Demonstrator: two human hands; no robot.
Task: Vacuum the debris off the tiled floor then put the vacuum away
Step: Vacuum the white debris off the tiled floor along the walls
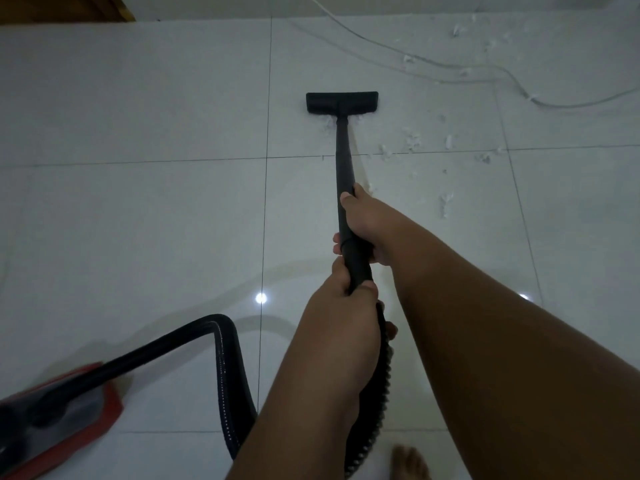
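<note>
Black wand (343, 150), likely stiff and light.
Right grip (367, 226) and left grip (346, 306) both clench its near end; hose (228, 358) bends.

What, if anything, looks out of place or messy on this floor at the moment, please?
White scraps of debris lie scattered on the tiled floor right of the vacuum head, some beside a white cable trailing loosely across the tiles. Nothing else stands out; the left hand and right hand grip the wand.
</note>
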